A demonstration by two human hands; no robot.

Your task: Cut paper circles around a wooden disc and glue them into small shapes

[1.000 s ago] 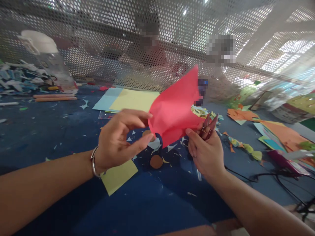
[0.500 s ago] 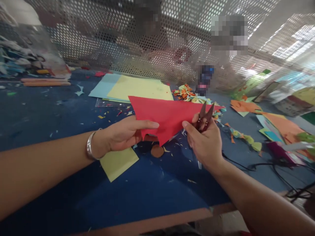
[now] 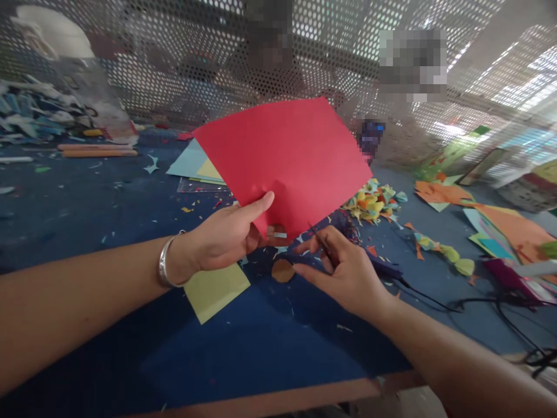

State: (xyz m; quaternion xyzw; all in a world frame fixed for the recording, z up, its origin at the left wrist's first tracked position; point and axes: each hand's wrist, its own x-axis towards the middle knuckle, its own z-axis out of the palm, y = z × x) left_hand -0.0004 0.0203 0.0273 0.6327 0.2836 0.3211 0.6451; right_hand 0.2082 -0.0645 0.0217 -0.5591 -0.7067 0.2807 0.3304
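Red paper (image 3: 287,157) now faces broadside, back from tabletop's front edge (image 3: 270,399); left grip (image 3: 220,239) still pinching it, right grip (image 3: 350,270) has let go, clamped on scissors (image 3: 326,248) only.

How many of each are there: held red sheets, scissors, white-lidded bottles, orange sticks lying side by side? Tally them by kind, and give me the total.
Held red sheets: 1
Scissors: 1
White-lidded bottles: 1
Orange sticks: 2
Total: 5

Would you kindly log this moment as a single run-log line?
left hand: holds red paper | right hand: holds snips near paper's lower edge | blue table: brown disc, small yellow sheet
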